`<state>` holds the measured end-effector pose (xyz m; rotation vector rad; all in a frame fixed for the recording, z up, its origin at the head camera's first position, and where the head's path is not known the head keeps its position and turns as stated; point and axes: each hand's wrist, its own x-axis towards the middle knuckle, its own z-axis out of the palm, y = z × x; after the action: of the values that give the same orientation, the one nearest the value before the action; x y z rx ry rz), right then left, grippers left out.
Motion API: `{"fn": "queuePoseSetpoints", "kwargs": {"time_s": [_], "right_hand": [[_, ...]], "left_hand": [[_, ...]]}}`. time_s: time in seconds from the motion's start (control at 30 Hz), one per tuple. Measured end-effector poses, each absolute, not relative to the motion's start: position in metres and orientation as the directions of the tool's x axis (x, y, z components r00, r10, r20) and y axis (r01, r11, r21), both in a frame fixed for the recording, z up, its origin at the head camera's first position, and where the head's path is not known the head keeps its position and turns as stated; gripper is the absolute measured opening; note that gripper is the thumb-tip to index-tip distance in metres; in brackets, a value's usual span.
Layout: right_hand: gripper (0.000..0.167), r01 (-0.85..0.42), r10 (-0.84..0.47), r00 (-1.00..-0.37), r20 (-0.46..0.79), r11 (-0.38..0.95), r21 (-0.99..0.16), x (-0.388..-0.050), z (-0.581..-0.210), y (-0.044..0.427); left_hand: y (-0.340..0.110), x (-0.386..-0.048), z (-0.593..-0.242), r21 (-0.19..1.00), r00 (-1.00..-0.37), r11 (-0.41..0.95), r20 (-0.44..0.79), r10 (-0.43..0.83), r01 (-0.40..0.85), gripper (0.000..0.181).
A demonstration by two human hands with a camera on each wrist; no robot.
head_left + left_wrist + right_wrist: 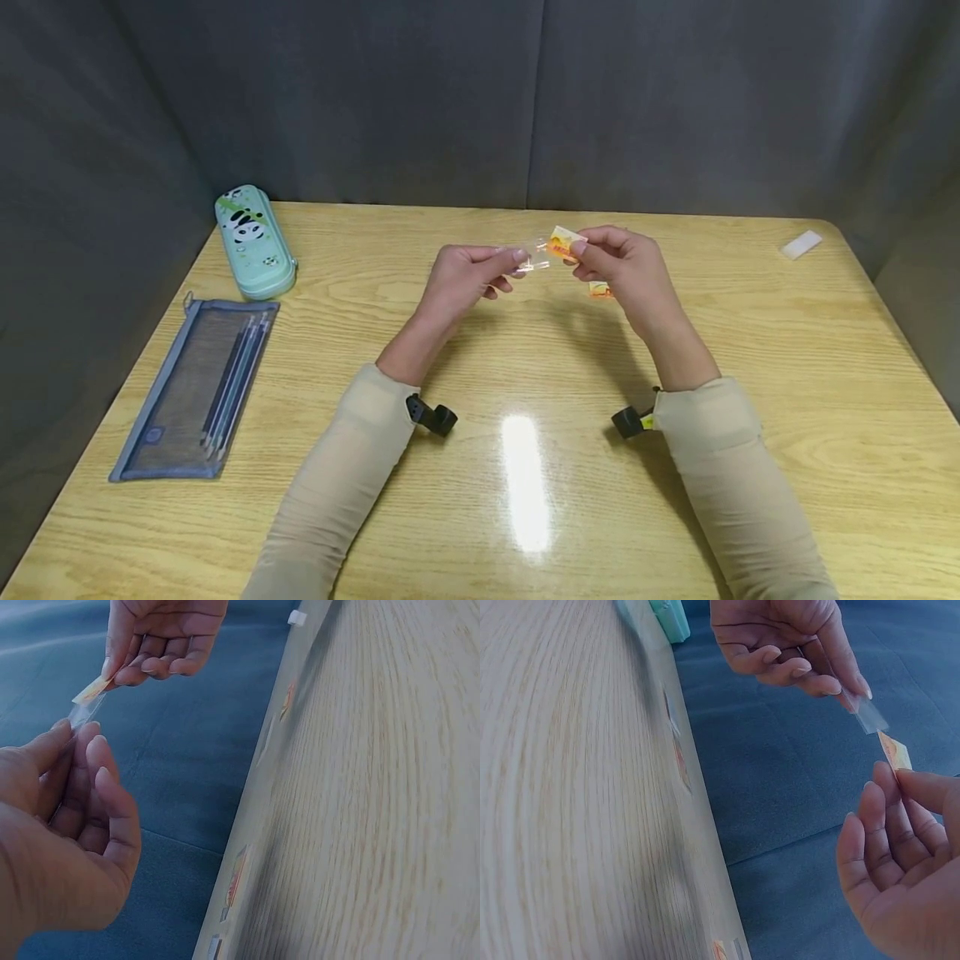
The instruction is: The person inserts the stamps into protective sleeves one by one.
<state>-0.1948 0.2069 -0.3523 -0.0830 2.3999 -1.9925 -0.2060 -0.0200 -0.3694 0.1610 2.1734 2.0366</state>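
Above the table's back part, my left hand (pixel 463 282) pinches a small clear plastic sleeve (pixel 534 255) between thumb and fingers. My right hand (pixel 626 271) pinches a small yellow and orange card (pixel 564 242) at the sleeve's right end. In the left wrist view the card (pixel 91 691) meets the clear sleeve (pixel 82 714); whether its edge is inside cannot be told. The right wrist view shows the sleeve (pixel 871 716) beside the card's corner (pixel 895 752). Another yellow and orange piece (pixel 600 289) lies on the table, partly hidden by my right hand.
A mint panda case (pixel 255 242) stands at the table's back left. Nearer lies a blue mesh zip pouch (pixel 191 392) with several pencils inside. A small white block (pixel 802 244) is at the back right. Dark curtains (pixel 375 108) hang behind the table.
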Motion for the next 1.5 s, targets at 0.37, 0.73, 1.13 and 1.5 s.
{"fn": "queuePoseSetpoints", "kwargs": {"time_s": [0.37, 0.73, 1.13, 1.5], "right_hand": [[0.029, -0.004, -0.08, -0.997, -0.016, 0.239, -0.971, -0.1939, -0.3532, 0.2057], [0.027, -0.001, -0.062, -0.998, -0.011, 0.191, -0.982, -0.1927, -0.3513, 0.2097], [0.023, -0.018, -0.077, -0.997, 0.004, 0.184, -0.983, -0.1925, -0.353, 0.2062], [0.026, -0.002, -0.13, -0.99, -0.045, 0.337, -0.941, -0.1926, -0.3522, 0.2094]], "left_hand": [[-0.0207, -0.2058, -0.3724, 0.997, -0.988, 0.073, -0.044, 0.146, -0.034, 0.028], [-0.0225, -0.205, -0.3692, 0.993, -0.988, 0.118, -0.036, 0.152, -0.018, 0.032], [-0.0233, -0.2047, -0.3704, 0.991, -0.982, 0.133, -0.05, 0.181, -0.026, 0.033], [-0.0255, -0.2067, -0.3675, 0.987, -0.971, 0.151, -0.083, 0.222, -0.05, 0.032]]}}
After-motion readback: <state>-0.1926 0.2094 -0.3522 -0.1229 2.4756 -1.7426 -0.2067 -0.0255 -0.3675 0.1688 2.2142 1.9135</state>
